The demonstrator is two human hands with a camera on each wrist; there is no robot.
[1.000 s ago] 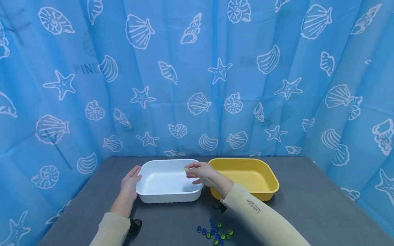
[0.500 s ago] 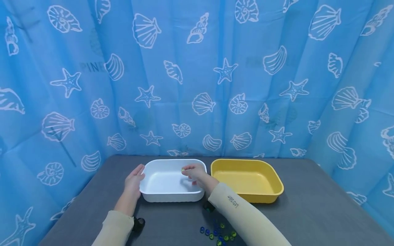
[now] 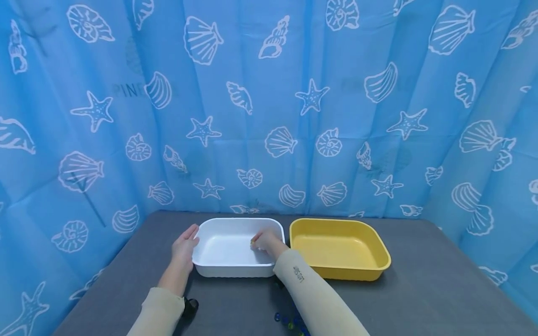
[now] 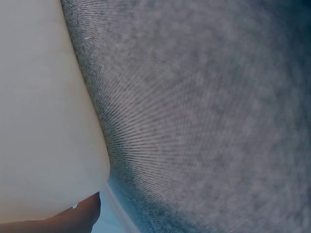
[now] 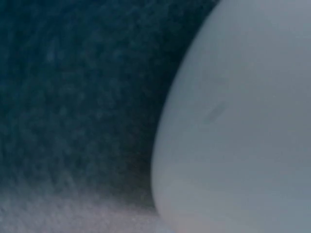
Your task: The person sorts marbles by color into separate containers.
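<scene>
A white plastic basin [image 3: 235,271] stands on the dark grey cloth. My left hand [image 3: 183,246] holds its left rim, thumb at the edge and fingers along the outer side. Inside the right part of the basin, my right hand [image 3: 267,243] pinches a yellow-green glass marble [image 3: 252,243] low over the floor. In the left wrist view, a pale sleeve [image 4: 43,111] hides most of the hand, with a bit of finger [image 4: 80,216] below it. The right wrist view has only a blurred pale sleeve [image 5: 238,126], with no hand visible.
To the right of the white basin stands a yellow basin [image 3: 344,272]. Several blue and yellow-green marbles [image 3: 291,325] lie on the cloth [image 3: 235,308] near the front, partly hidden by my right forearm. A blue shell-patterned curtain [image 3: 235,154] hangs behind.
My right hand has moved down into the white basin, carrying the marble lower. The right forearm has swung left over the loose marbles. My left hand stays at the rim.
</scene>
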